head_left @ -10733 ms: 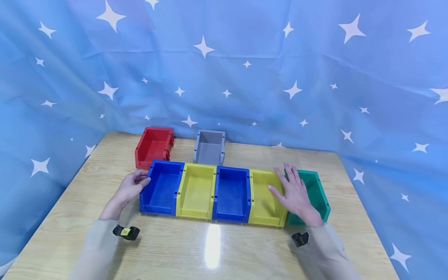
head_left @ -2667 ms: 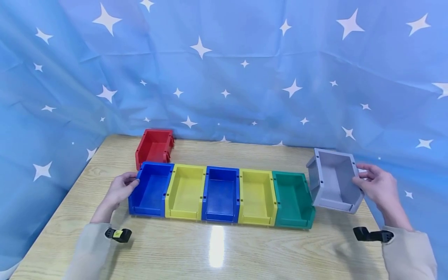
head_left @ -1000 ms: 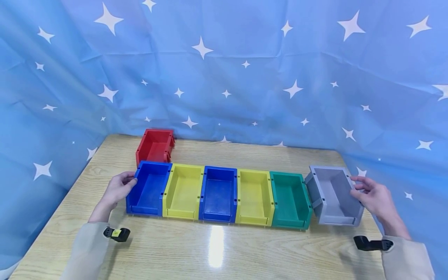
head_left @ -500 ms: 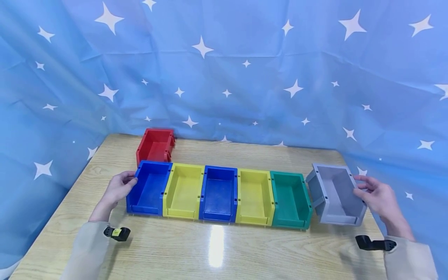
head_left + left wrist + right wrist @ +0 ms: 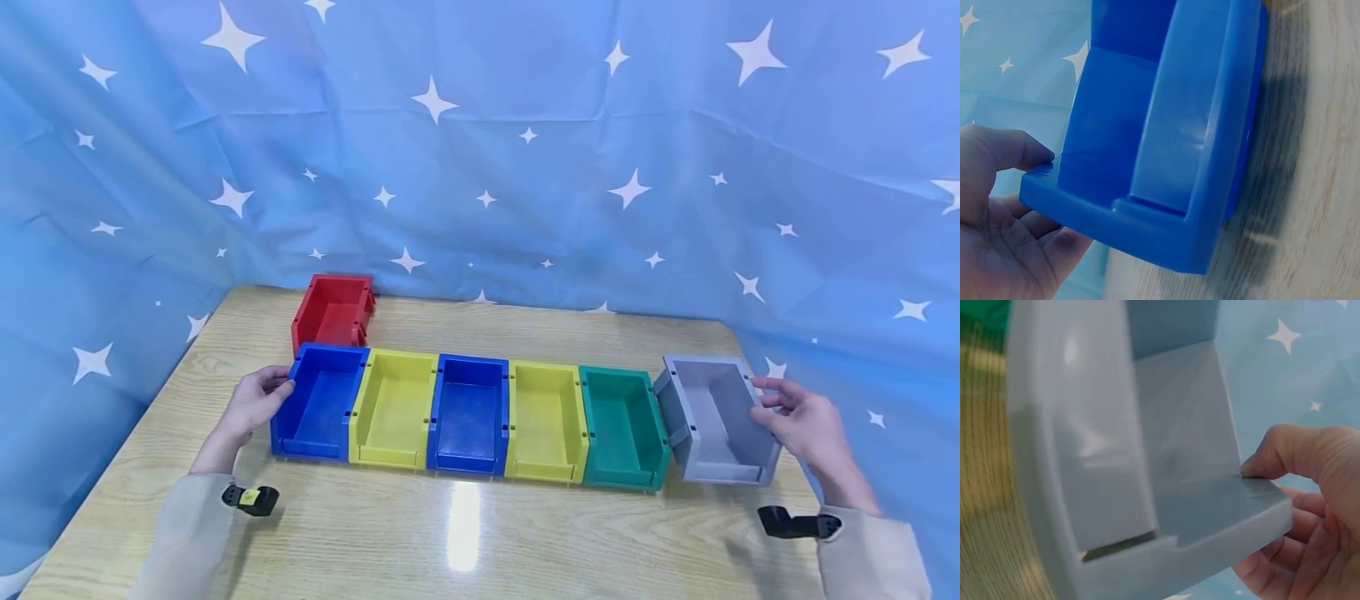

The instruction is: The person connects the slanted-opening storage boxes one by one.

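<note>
In the head view, my left hand (image 5: pixel 251 404) pinches the left wall of the blue bin (image 5: pixel 322 408) at the row's left end; in the left wrist view, the thumb lies on that bin's rim. To its right, side by side, stand a yellow bin (image 5: pixel 393 408), a second blue bin (image 5: pixel 470 417), a second yellow bin (image 5: pixel 547 425) and a green bin (image 5: pixel 622 429). My right hand (image 5: pixel 806 425) grips the right wall of a grey bin (image 5: pixel 716 425), thumb inside, fingers outside. The grey bin is close beside the green one, slightly angled to it.
A red bin (image 5: pixel 335 317) stands behind the left blue bin, which overlaps its front in this view. The wooden table (image 5: pixel 375 533) ends at a blue star-patterned curtain (image 5: pixel 525 192) behind and at both sides.
The grey bin, behind the row at first, was carried in my right hand to the right end and lowered beside the green bin. My left hand and the row shifted slightly left.
</note>
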`<state>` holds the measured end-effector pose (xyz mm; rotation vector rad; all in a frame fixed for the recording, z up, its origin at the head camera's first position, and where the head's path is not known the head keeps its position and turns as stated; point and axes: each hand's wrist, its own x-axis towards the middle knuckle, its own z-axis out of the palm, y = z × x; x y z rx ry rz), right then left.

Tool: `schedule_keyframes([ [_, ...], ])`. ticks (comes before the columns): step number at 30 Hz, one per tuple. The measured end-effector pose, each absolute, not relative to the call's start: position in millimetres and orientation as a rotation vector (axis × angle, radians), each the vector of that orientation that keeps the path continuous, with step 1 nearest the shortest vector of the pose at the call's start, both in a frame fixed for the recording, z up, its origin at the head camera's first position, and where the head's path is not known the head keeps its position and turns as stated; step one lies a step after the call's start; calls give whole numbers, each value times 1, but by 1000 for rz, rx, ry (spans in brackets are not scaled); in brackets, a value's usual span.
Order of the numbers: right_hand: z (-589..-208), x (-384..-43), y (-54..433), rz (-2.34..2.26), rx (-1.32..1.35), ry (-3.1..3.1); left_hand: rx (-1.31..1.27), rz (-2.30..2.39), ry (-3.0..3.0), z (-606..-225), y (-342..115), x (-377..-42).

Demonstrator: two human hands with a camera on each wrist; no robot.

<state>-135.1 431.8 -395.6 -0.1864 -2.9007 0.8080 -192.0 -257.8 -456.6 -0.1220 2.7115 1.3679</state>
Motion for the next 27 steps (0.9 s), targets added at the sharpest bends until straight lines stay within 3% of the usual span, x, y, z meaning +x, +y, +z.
schedule_keyframes([
  [27,-415,-124,436,984,-147,-2738,-121,1367,2714,-453,-255,-190],
])
